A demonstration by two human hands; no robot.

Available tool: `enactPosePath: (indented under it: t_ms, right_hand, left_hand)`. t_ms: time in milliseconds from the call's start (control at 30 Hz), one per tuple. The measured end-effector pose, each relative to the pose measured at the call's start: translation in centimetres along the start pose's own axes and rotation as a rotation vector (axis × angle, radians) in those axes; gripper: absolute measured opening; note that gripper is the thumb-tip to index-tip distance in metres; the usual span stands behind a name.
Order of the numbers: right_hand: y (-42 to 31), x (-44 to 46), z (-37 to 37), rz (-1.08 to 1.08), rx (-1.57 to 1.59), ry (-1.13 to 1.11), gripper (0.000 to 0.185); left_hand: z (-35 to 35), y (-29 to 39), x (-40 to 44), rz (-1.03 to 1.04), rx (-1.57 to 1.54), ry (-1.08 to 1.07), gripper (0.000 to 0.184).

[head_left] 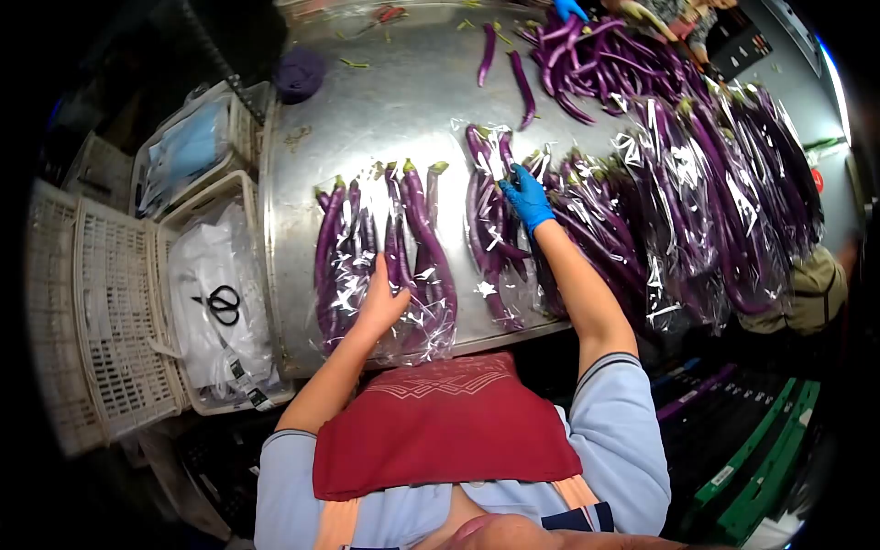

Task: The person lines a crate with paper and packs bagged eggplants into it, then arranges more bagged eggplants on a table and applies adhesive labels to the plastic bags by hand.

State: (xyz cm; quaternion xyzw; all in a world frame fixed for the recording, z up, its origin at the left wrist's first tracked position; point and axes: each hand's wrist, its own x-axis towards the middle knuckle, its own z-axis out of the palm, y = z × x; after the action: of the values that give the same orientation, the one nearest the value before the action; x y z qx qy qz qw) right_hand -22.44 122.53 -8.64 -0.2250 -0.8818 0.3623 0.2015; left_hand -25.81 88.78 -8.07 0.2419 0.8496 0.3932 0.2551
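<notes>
Long purple eggplants (pixel 426 225) in clear plastic bags lie on the metal table in front of me. My left hand (pixel 380 304), bare, rests on the nearest bagged bundle at left, thumb and forefinger apart; its other fingers are partly hidden. My right hand (pixel 527 199), in a blue glove, has its fingers bent over the upper part of another bag of eggplants (pixel 490 238). The stem ends of both bundles point away from me.
More bagged eggplants (pixel 674 211) line the right side. Loose eggplants (pixel 596 60) are piled at the far right, near another person's gloved hand (pixel 570 9). At left, a crate (pixel 252 197) holds plastic bags and black scissors (pixel 223 305). Purple twine (pixel 300 75) sits by the table's left edge.
</notes>
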Motion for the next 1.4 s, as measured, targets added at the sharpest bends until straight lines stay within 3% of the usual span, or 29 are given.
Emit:
enactPosePath:
  t_ms: [67, 100, 167, 233, 300, 333, 400, 500, 600, 733, 833, 867, 1000, 1100, 1233, 1267, 1367, 1400]
  right_hand:
    - [-0.6, -3.1, -1.8, -0.027, 0.136, 0.045, 0.038]
    - [-0.9, -5.4, -3.1, -0.102, 0.043, 0.092, 0.031]
    - [-3.2, -10.7, -5.7, -0.048, 0.048, 0.057, 0.021]
    - [-3.7, -16.3, -5.9, 0.201, 0.088, -0.040, 0.022]
    - [-3.6, -21.0, -5.1, 0.026, -0.186, -0.110, 0.030]
    - [-5.0, -22.0, -5.0, -0.008, -0.390, -0.174, 0.038]
    - [-2.4, -23.2, -3.5, -0.038, -0.361, -0.198, 0.032]
    - [-0.4, -23.3, -3.0, -0.083, -0.270, -0.222, 0.028]
    - [-1.9, -23.4, -3.5, -0.147, -0.242, -0.221, 0.024]
    - [-1.3, -23.4, -2.5, -0.041, -0.235, -0.226, 0.020]
    - [-1.6, -20.4, 0.3, 0.034, -0.158, 0.001, 0.017]
    - [-2.3, -19.4, 0.3, 0.071, -0.121, -0.047, 0.016]
    - [-1.3, -19.7, 0.3, 0.137, -0.033, 0.004, 0.019]
    - [0.7, -21.2, 0.0, 0.044, -0.042, -0.070, 0.020]
    - [0.5, -21.3, -0.6, -0.001, 0.022, -0.020, 0.016]
    - [0.2, -21.3, -0.9, -0.011, 0.003, -0.030, 0.016]
    - [-0.7, -21.2, -1.6, -0.019, -0.030, -0.027, 0.014]
    - [-1.0, -21.1, -1.8, -0.013, -0.024, -0.003, 0.013]
  left_hand:
    - [-1.1, 3.3, -0.9, 0.038, 0.243, 0.016, 0.074]
    - [-0.7, 4.0, -1.2, 0.115, 0.382, 0.082, 0.065]
    - [-0.1, 5.6, -1.4, 0.449, 0.586, 0.272, 0.052]
    - [1.3, 7.0, -0.9, 0.661, 0.374, 0.242, 0.029]
    - [3.7, 6.8, -0.5, 0.649, 0.429, -0.049, 0.024]
    - [4.5, 8.0, -0.6, 0.578, 0.605, -0.157, 0.032]
    - [6.5, 9.1, -0.4, 0.493, 0.778, -0.252, 0.053]
    - [9.3, 8.6, 2.1, 0.348, 0.662, -0.328, 0.052]
    - [11.2, 6.6, 3.6, 0.162, 0.345, -0.436, 0.045]
    - [11.9, 5.0, 4.0, 0.127, 0.128, -0.590, 0.028]
    - [11.1, 6.1, 3.2, 0.039, -0.161, -0.775, 0.024]
    - [10.5, 6.8, 3.2, 0.159, 0.032, -0.651, 0.023]
    - [9.5, 4.5, 4.0, 0.036, -0.334, -0.586, 0.025]
    - [8.0, 5.0, 3.3, -0.086, -0.293, -0.527, 0.028]
    - [7.7, 5.0, 2.5, 0.068, -0.061, -0.296, 0.032]
    - [7.1, 6.3, 1.9, -0.046, -0.034, -0.272, 0.043]
    - [6.7, 8.7, -0.4, 0.661, 0.426, 0.197, 0.063]
    - [6.8, 8.2, -0.9, 0.795, 0.489, 0.045, 0.076]
